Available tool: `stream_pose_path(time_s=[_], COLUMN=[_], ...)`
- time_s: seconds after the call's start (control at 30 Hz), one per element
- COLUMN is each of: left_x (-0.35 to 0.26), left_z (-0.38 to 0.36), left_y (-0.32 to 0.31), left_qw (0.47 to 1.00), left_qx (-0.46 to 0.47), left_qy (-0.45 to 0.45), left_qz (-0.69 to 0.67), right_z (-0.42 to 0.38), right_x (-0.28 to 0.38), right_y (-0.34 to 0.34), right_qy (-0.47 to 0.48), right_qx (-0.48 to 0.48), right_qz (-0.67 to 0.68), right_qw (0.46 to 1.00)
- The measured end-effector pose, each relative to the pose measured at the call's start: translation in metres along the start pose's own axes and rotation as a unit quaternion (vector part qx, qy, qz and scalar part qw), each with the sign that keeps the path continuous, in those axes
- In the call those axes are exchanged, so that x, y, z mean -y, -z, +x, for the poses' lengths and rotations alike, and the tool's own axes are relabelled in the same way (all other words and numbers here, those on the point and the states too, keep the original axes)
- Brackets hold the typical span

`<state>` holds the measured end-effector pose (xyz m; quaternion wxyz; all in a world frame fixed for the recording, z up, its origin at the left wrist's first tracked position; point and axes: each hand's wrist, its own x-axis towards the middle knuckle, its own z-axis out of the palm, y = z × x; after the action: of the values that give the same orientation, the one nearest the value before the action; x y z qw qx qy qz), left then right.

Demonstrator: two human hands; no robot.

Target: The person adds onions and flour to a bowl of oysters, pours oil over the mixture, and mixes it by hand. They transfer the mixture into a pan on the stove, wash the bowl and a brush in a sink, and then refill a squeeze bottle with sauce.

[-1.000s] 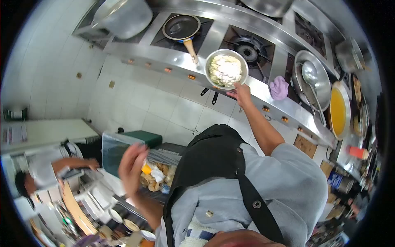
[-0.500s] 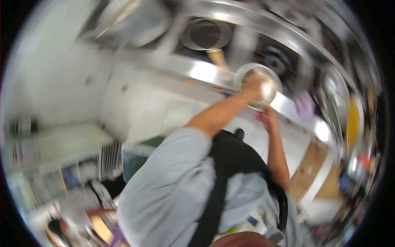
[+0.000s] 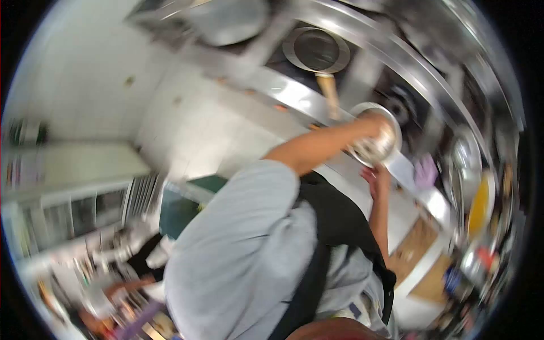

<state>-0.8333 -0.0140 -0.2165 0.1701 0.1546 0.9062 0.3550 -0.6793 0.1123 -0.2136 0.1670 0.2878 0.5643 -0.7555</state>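
Note:
A round metal bowl with a pale rim sits at the front edge of the steel stove. My left hand reaches over the rim into it; motion blur hides the fingers, and what lies inside the bowl is unclear. Just below the near rim is my right hand, its reddish fingers apart, close to the bowl or touching it. Left of the bowl, a dark round pan rests on a burner, its light wooden handle pointing toward the front edge.
A large metal pot stands at the upper left of the stove. Right of the bowl are a purple cloth, metal pans and a yellow-filled dish. A green bin is on the left; another person's arm shows at lower left.
The whole view has shifted, so the stove, the pan and the bowl appear farther right. My left hand is still at the bowl and my right hand still beside its near rim.

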Motion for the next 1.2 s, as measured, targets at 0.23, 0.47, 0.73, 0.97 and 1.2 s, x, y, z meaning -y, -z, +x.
stream_pose_path(time_s=[0.23,0.47,0.73,0.97,1.2], left_x=[-0.008,-0.024,-0.040,-0.018,-0.029], left_z=[-0.024,-0.002,-0.020,0.007,-0.033], left_y=[0.008,0.064,0.006,0.050,0.003], left_qw=[0.995,0.976,0.948,0.923,0.935], left_qx=[0.063,0.187,0.107,0.205,0.107], left_qy=[0.000,-0.044,-0.133,-0.206,-0.158], left_qz=[0.077,0.104,0.269,0.254,0.298], right_z=[-0.003,-0.004,-0.004,-0.008,0.003], right_x=[0.012,0.021,0.033,0.038,0.036], right_y=[-0.017,-0.009,-0.007,-0.004,-0.002], right_qy=[0.007,-0.001,0.022,0.030,0.024], right_qx=[-0.039,-0.023,-0.034,-0.069,-0.066], right_qz=[0.036,-0.010,0.012,-0.007,-0.037], right_qw=[0.999,1.000,0.999,0.997,0.997])
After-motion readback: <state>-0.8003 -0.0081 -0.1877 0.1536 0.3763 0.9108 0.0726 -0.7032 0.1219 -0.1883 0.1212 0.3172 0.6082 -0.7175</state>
